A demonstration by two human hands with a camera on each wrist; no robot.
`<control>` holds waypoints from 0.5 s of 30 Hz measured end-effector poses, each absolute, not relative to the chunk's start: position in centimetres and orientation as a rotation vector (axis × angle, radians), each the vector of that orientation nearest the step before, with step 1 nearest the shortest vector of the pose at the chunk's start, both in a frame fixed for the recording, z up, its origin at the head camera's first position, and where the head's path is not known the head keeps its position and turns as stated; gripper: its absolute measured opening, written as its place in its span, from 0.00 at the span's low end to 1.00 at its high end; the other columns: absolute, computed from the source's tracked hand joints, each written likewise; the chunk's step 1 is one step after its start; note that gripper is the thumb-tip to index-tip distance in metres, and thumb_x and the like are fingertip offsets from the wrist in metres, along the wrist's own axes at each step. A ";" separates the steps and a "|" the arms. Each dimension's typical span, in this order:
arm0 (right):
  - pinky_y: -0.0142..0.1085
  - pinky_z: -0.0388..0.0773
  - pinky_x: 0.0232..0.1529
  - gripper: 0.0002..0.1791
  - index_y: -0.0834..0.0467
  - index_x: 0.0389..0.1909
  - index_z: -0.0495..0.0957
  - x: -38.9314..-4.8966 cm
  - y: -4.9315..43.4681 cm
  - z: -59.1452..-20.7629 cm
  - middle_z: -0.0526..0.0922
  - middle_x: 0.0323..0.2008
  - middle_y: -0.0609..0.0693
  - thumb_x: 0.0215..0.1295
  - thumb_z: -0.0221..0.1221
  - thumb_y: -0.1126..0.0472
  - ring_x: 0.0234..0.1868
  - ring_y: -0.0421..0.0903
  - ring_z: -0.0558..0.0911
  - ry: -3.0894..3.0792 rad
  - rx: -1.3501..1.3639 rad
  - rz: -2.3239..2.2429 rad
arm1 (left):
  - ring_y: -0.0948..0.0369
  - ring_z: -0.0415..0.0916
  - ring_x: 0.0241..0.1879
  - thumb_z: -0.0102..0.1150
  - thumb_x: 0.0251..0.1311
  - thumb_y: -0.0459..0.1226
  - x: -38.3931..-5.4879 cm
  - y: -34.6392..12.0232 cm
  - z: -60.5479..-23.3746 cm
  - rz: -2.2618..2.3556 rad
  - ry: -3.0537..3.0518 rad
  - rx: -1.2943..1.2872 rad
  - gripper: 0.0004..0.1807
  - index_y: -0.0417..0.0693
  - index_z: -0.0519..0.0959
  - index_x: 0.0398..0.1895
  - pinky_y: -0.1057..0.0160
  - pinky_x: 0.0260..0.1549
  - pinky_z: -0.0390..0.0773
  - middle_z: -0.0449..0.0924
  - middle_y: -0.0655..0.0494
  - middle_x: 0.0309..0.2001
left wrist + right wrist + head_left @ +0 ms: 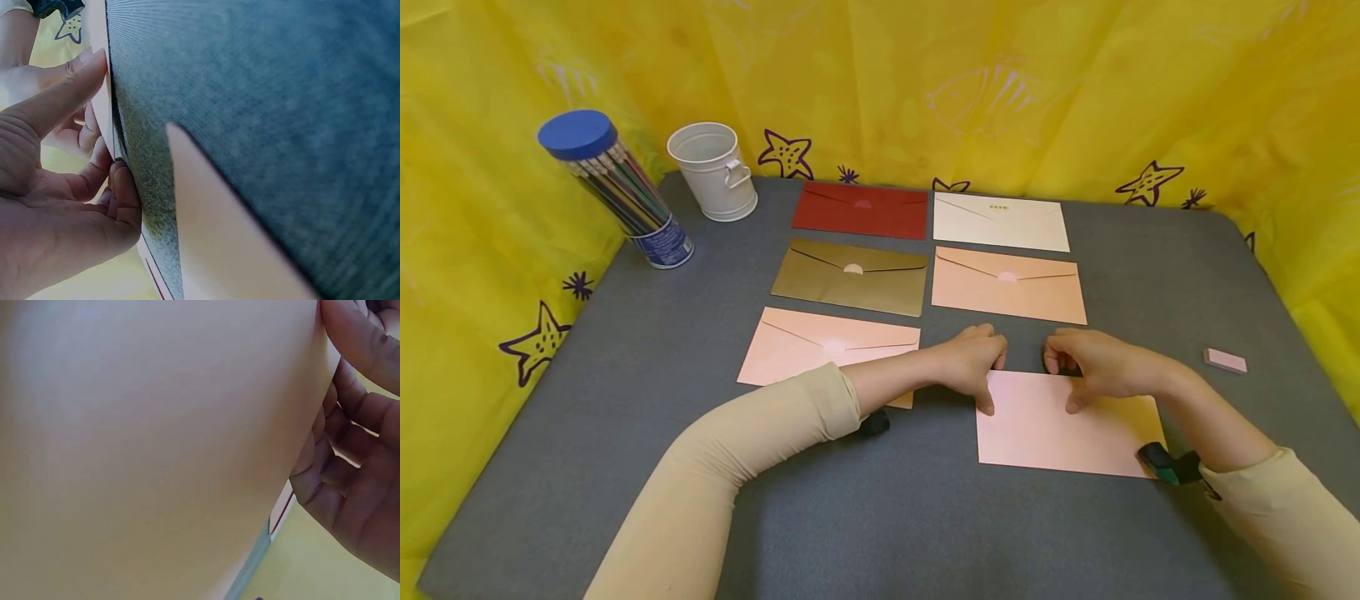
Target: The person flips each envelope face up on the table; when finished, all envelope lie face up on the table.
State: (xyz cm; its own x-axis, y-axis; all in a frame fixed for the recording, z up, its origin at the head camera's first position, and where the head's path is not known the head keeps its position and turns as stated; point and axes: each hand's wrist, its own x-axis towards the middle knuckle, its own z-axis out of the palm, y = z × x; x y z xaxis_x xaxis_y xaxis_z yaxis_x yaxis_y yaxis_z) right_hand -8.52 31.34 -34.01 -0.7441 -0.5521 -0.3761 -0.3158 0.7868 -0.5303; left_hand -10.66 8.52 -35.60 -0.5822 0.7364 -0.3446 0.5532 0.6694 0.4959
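A plain pink envelope (1037, 433) lies at the front right, no flap showing on its upper face. At its top left corner my left hand (973, 358) pinches it, thumb on the face and fingers curled at the far edge. My right hand (1101, 360) grips the same top edge farther right, its thumb likewise on the face. In the left wrist view the left hand (69, 200) has its thumb at the paper's edge. The right wrist view shows the right hand (362, 456) with fingers bent behind the envelope (156, 450).
Closed envelopes lie in rows: red (859, 212), white (1000, 223), gold (850, 282), peach (1009, 292) and another pink one (797, 346), partly under my left forearm. A pink eraser (1225, 361) sits right. Back left stand a pencil tub (617, 187) and a white pail (711, 171).
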 end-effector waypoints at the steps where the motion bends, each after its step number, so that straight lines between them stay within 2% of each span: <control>1: 0.29 0.64 0.30 0.26 0.55 0.32 0.71 -8.6 31.4 -34.0 0.68 0.27 0.46 0.36 0.79 0.63 0.31 0.42 0.67 2.439 -0.645 -0.609 | 0.62 0.62 0.43 0.82 0.39 0.44 -10.7 8.6 -35.6 0.460 2.355 0.992 0.28 0.50 0.72 0.38 0.71 0.40 0.64 0.66 0.58 0.41; 6: 0.29 0.64 0.26 0.23 0.55 0.33 0.69 -8.6 31.5 -33.6 0.67 0.25 0.45 0.44 0.76 0.64 0.27 0.38 0.68 2.373 -0.653 -0.644 | 0.62 0.64 0.37 0.81 0.42 0.39 -10.9 8.5 -35.5 0.548 2.300 0.975 0.26 0.49 0.70 0.36 0.72 0.33 0.64 0.66 0.59 0.35; 11: 0.30 0.65 0.27 0.17 0.55 0.36 0.68 -9.0 31.8 -32.8 0.68 0.26 0.45 0.56 0.69 0.63 0.28 0.37 0.69 2.347 -0.677 -0.732 | 0.63 0.67 0.30 0.76 0.47 0.32 -11.6 7.7 -35.1 0.777 2.190 0.881 0.21 0.44 0.72 0.38 0.71 0.26 0.67 0.69 0.58 0.31; 15: 0.32 0.65 0.28 0.12 0.55 0.38 0.69 -9.6 32.4 -32.4 0.69 0.26 0.44 0.62 0.64 0.64 0.29 0.39 0.70 2.354 -0.714 -0.837 | 0.65 0.73 0.25 0.70 0.51 0.27 -12.3 6.9 -34.8 1.078 2.012 0.697 0.17 0.38 0.74 0.43 0.73 0.27 0.77 0.74 0.57 0.28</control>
State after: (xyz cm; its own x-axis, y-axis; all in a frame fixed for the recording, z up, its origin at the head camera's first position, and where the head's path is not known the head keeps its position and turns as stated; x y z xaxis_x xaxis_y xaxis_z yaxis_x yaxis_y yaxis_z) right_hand -9.65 32.41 -32.38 -0.7159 -0.6286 -0.3039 -0.2956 0.6672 -0.6837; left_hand -12.34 6.93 -34.79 -0.5809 0.7350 -0.3497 0.1157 0.4998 0.8584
